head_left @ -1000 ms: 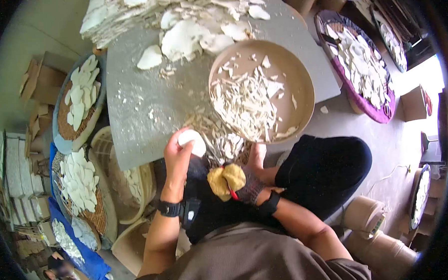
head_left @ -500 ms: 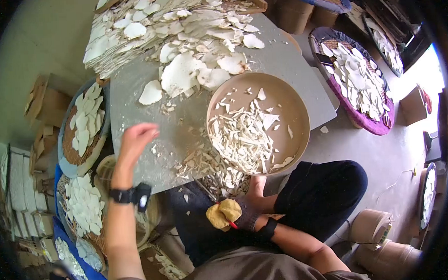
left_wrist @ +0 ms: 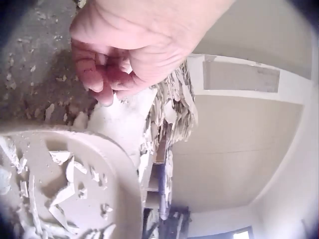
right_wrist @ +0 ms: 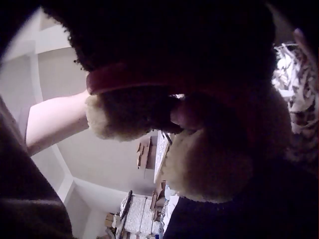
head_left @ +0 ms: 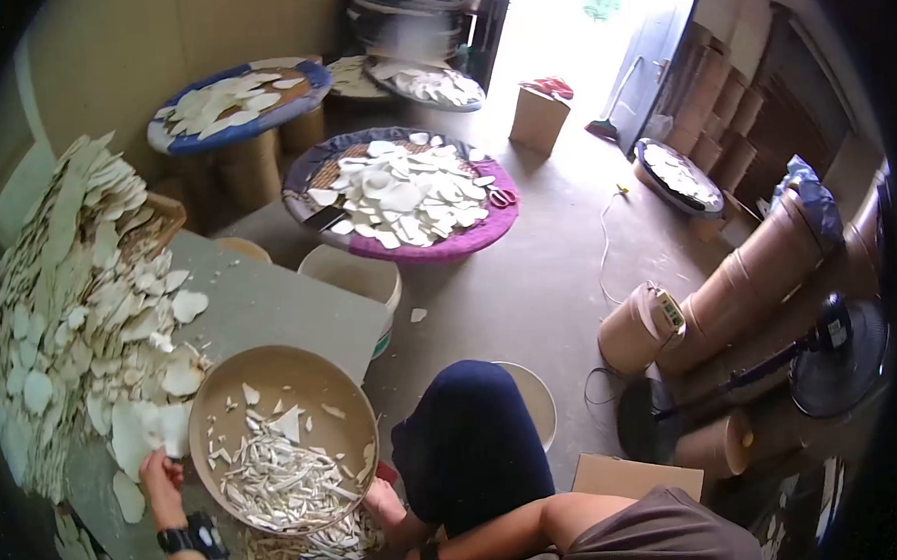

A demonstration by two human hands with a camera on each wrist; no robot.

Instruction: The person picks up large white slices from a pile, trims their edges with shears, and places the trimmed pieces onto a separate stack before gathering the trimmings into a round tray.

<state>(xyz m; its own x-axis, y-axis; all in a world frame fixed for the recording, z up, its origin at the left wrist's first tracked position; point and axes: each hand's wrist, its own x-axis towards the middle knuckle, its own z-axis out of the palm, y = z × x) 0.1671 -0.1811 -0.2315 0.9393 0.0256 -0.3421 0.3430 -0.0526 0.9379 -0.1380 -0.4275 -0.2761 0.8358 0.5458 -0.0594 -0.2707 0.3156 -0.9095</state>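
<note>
My bare left hand [head_left: 162,488] is at the table's left side, thumb and fingertips pinching the edge of a broad, flat white slice [left_wrist: 122,117]. Right beside that slice is a round tan tub [head_left: 307,371] with many thin white strips [head_left: 277,478] inside. In the right wrist view, my gloved right hand [right_wrist: 169,45] is dark and shadowed. It grips scissors by red handles [right_wrist: 119,79] wrapped in yellow padding [right_wrist: 117,117]. Only a bit of the padding shows at the bottom of the head view; the blades are hidden.
A tall stack of white slices [head_left: 68,287] covers the table's far left. Beyond the table stands a round basket with a purple rim [head_left: 457,245], holding more slices and another pair of scissors [head_left: 503,198]. A fan [head_left: 837,353] and a cardboard box [head_left: 637,475] are at right.
My left hand held a round white slice near the lap, then swung empty over the table, and now pinches a slice beside the tub. The head view has turned toward the doorway.
</note>
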